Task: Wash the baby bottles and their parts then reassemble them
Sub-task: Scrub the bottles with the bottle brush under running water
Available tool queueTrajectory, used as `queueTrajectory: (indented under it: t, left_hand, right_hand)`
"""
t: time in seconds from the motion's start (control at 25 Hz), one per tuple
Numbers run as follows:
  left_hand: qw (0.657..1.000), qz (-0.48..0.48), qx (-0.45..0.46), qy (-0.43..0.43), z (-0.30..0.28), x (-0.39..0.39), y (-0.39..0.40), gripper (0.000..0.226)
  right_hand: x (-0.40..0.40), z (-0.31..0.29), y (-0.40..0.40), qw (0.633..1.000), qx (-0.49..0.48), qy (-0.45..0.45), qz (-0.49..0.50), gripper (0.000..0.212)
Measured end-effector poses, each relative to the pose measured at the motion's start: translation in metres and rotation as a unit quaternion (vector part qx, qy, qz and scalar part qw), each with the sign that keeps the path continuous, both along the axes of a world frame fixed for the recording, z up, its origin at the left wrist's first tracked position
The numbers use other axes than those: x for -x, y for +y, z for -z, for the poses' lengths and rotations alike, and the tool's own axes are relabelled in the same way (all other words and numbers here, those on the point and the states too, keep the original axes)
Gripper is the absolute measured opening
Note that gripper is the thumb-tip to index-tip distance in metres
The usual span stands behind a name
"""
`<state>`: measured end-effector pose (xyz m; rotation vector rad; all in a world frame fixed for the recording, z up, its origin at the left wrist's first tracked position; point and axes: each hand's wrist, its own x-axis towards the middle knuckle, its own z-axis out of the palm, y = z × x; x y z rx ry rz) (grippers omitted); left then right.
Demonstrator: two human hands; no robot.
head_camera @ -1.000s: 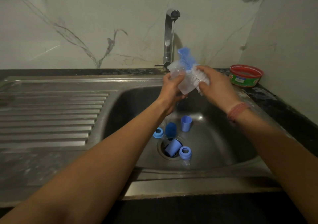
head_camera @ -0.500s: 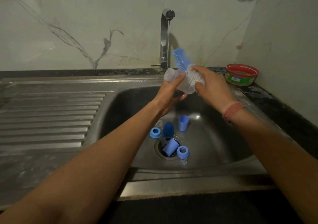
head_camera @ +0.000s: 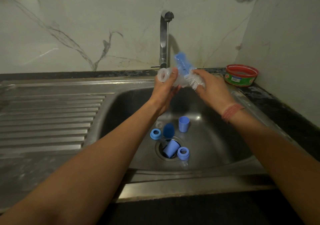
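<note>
Fingers of the left hand (head_camera: 164,90) curled round a clear bottle (head_camera: 170,78) held over the sink (head_camera: 225,147). The right hand (head_camera: 210,88) gripped a brush (head_camera: 187,72) against the bottle's side.

Single head cam, close above, faces fwd and down into sink (head_camera: 225,138) toward wall.

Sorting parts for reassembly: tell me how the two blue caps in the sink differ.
The cap behind the drain stands upright with its open mouth up, clear of the drain; the cap on the drain lies tipped on its side across the strainer, touching a blue ring. The upright one looks paler under the light. Both are light blue, tapered cups of similar size in the sink.
</note>
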<state>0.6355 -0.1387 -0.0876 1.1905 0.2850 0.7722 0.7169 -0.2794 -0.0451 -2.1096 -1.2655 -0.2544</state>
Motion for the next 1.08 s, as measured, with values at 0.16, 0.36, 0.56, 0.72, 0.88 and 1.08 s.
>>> queueTrajectory:
  t: [0.16,0.36,0.56,0.72,0.88,1.08]
  left_hand:
    - [0.999,0.025,0.035,-0.025,-0.001,0.004,0.006,0.054]
    - [0.995,0.065,0.079,-0.014,-0.007,0.01,0.002,0.044]
    - [0.999,0.026,0.019,0.024,-0.005,0.009,-0.001,0.05]
    - [0.999,-0.032,0.04,0.006,-0.005,0.014,0.01,0.07]
    - [0.988,-0.07,0.137,-0.012,-0.005,0.015,0.016,0.079]
    - [0.988,0.031,0.148,0.04,-0.007,0.012,0.003,0.079]
  right_hand:
    - [0.018,0.004,0.008,0.997,-0.022,0.012,-0.067,0.05]
    - [0.006,0.002,0.007,0.999,-0.03,0.013,-0.041,0.051]
    - [0.0,0.0,-0.001,1.0,-0.009,0.015,-0.013,0.05]
    - [0.024,0.004,0.011,0.995,-0.02,0.018,-0.094,0.052]
    - [0.028,0.01,0.009,0.994,-0.007,0.011,-0.11,0.052]
    - [0.022,0.006,0.006,0.997,-0.013,0.002,-0.082,0.051]
